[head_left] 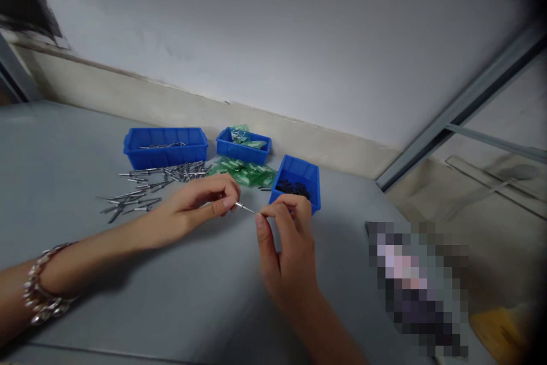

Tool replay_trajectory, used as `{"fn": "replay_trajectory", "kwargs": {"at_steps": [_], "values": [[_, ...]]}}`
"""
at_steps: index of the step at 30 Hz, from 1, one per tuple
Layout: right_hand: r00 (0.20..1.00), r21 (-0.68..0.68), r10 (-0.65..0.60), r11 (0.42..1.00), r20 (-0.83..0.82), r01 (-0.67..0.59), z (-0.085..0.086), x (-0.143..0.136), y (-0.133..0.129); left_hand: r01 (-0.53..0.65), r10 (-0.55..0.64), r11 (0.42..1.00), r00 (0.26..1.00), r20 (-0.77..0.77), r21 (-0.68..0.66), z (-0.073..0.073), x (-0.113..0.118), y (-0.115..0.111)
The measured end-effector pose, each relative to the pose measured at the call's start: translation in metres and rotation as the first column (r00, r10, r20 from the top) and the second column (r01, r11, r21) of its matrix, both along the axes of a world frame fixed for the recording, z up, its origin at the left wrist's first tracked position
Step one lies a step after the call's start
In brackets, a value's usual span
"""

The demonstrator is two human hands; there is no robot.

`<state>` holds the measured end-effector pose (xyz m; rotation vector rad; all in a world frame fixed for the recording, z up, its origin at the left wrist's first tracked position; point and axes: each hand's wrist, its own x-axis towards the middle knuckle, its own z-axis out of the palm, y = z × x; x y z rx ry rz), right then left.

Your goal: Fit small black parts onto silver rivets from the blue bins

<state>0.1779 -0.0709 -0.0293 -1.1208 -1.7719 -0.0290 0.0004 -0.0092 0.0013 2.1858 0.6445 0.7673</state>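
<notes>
My left hand [196, 205] reaches in from the left and pinches a slim metal pin [245, 206] between thumb and forefinger. The pin has a thicker collar close to my left fingertips and narrows to a thin shaft. At its thin end, the thumb and forefinger of my right hand [290, 251] close together on the tip. Both hands are above the grey table. Behind my left hand lies a loose pile of similar metal pins [183, 172]. Just beyond my right hand stands a blue bin with small black pieces [293, 188], its front partly hidden by my fingers.
A long blue bin [168, 154] with some metal pins stands at the back left. A smaller blue bin [243, 151] holds green plastic packets, and more green packets [243, 171] lie before it. A pixelated item [405, 274] lies at the right edge. A wall backs the table [192, 296].
</notes>
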Motion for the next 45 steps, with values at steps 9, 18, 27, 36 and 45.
{"fn": "replay_trajectory", "kwargs": {"at_steps": [9, 18, 27, 36, 45], "values": [[1.000, 0.009, -0.001, 1.000, -0.006, 0.001, -0.0010, 0.0004, 0.0012, -0.029, 0.029, 0.999, 1.000, 0.010, 0.016, 0.0006, 0.0027, -0.0012], [1.000, 0.022, 0.012, 1.000, 0.010, -0.012, -0.0011, 0.0004, 0.0005, -0.042, 0.044, 0.997, 0.999, -0.027, 0.067, 0.0006, 0.0011, 0.0002], [0.998, 0.016, -0.066, 0.998, 0.011, 0.066, -0.0004, 0.0006, 0.0018, -0.048, 0.048, 0.998, 0.999, 0.011, 0.042, 0.0001, 0.0036, -0.0007], [1.000, 0.055, -0.011, 0.998, -0.019, 0.012, 0.0005, 0.0001, 0.0007, -0.038, 0.039, 0.998, 0.999, -0.013, 0.043, -0.0007, 0.0012, 0.0002], [0.997, 0.008, -0.060, 0.998, 0.044, 0.060, -0.0032, 0.0007, 0.0044, -0.025, 0.026, 0.995, 1.000, -0.010, 0.092, 0.0019, 0.0017, 0.0000]]}}
